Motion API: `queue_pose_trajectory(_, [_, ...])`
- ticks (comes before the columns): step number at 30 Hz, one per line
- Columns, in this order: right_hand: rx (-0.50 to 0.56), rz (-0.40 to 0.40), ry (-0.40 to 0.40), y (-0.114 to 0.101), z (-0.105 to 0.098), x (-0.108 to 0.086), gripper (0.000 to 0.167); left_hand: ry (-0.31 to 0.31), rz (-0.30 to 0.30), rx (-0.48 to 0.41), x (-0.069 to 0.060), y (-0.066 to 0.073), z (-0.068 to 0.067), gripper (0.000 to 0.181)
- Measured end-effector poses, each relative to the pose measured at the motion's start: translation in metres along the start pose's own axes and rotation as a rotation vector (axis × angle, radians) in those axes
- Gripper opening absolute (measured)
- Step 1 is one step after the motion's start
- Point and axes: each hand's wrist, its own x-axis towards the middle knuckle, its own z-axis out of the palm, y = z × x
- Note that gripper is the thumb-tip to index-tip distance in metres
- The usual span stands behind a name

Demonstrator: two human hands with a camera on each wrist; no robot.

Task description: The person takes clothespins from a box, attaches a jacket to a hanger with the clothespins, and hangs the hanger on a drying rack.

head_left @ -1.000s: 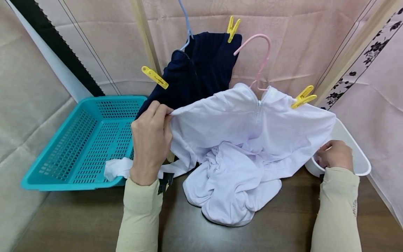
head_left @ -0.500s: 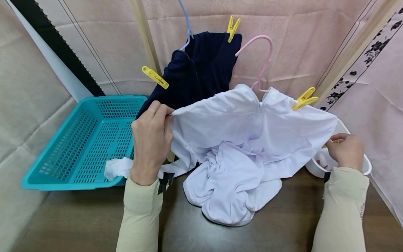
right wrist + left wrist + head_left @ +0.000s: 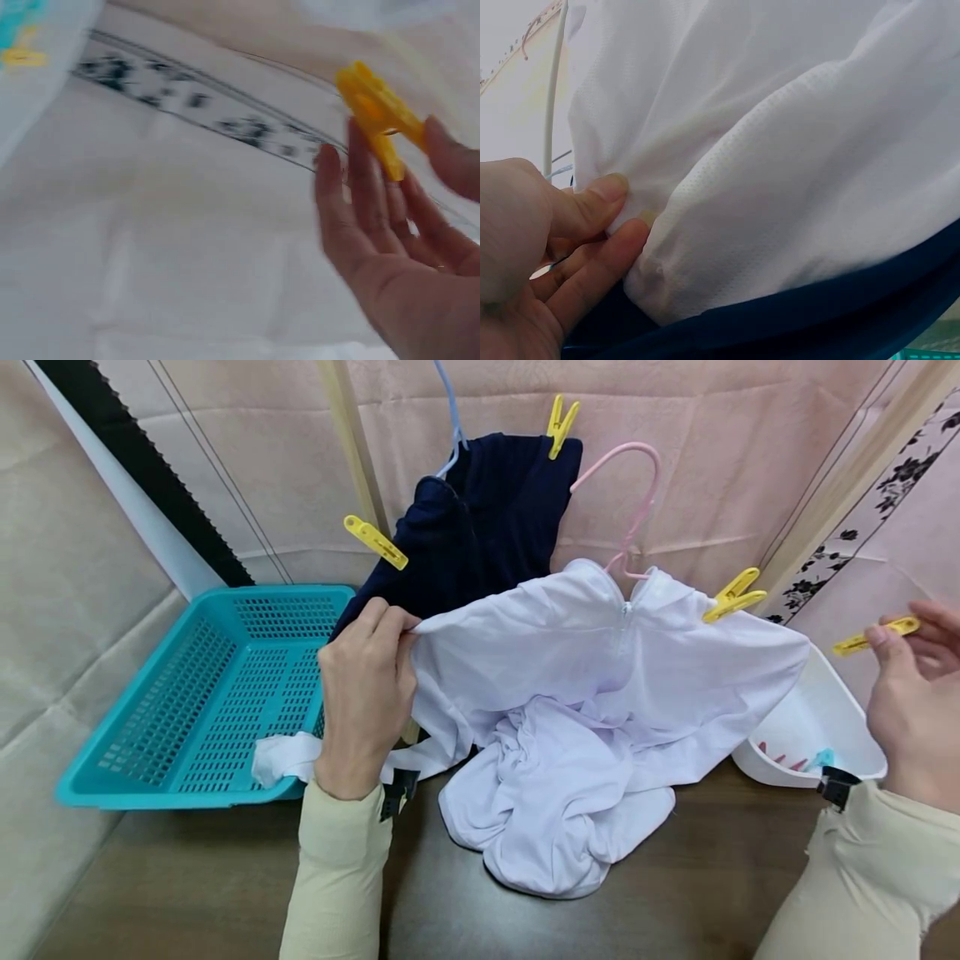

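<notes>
A white zip-neck shirt [image 3: 525,643] hangs on a pink hanger [image 3: 651,485], its lower part bunched on the table. My left hand [image 3: 365,697] pinches the shirt's left shoulder edge between thumb and fingers, seen close in the left wrist view on the white fabric [image 3: 780,172]. One yellow clothespin [image 3: 735,596] is clipped on the shirt's right shoulder. At the far right my right hand [image 3: 918,710] holds another yellow clothespin between thumb and fingers; the right wrist view shows this clothespin [image 3: 379,112] plainly. Behind the shirt hangs a navy garment [image 3: 487,527] with yellow clothespins on both shoulders.
A teal basket [image 3: 82,785] stands at the left, with a bit of white cloth [image 3: 285,758] over its front edge. A white bin [image 3: 847,735] with red and light-blue pieces stands at the right. Wooden poles [image 3: 352,443] rise behind, before a pink cloth backdrop.
My right hand has come up out of the white bin with a yellow clothespin and moved to the right. The left hand keeps its pinch on the shirt.
</notes>
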Motion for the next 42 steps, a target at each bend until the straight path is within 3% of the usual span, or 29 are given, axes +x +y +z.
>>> queue_pose_trajectory(2, [0.103,-0.120,0.036,-0.011,-0.001,-0.010,0.038,0.003,0.001,0.002,0.000,0.000,0.000,0.019])
queue_pose_trajectory(7, [0.269,-0.429,0.007,-0.037,-0.001,-0.039,0.036,0.006,-0.005,-0.004,0.001,-0.001,0.000,0.018])
queue_pose_trajectory(10, [0.472,-0.593,-0.026,-0.051,0.007,-0.058,0.031,-0.002,0.001,0.003,0.001,-0.001,0.000,0.017])
queue_pose_trajectory(12, [0.544,-0.696,-0.001,-0.060,0.017,-0.072,0.025,-0.005,0.005,0.006,0.001,-0.001,0.000,0.017])
queue_pose_trajectory(17, [0.663,-0.865,-0.001,-0.082,0.049,-0.104,0.021,-0.007,0.009,0.004,0.001,0.001,-0.001,0.017])
queue_pose_trajectory(20, [0.802,-0.895,-0.138,-0.092,0.067,-0.120,0.018,-0.014,0.010,0.004,0.001,0.002,-0.001,0.017])
queue_pose_trajectory(23, [0.876,-0.907,-0.245,-0.101,0.083,-0.133,0.017,-0.016,0.009,0.006,0.001,0.003,0.000,0.017])
queue_pose_trajectory(29, [0.875,-1.003,-0.326,-0.113,0.109,-0.153,0.018,-0.009,0.012,-0.013,0.001,0.006,0.001,0.017])
queue_pose_trajectory(34, [0.762,-1.118,-0.308,-0.114,0.125,-0.162,0.016,-0.007,0.043,-0.003,0.002,0.008,0.002,0.016])
queue_pose_trajectory(38, [0.674,-1.167,-0.281,-0.111,0.137,-0.162,0.017,-0.015,0.068,-0.001,0.001,0.010,0.003,0.014])
queue_pose_trajectory(42, [0.541,-1.194,-0.324,-0.108,0.142,-0.158,0.026,-0.036,0.084,0.001,0.000,0.010,0.006,0.011])
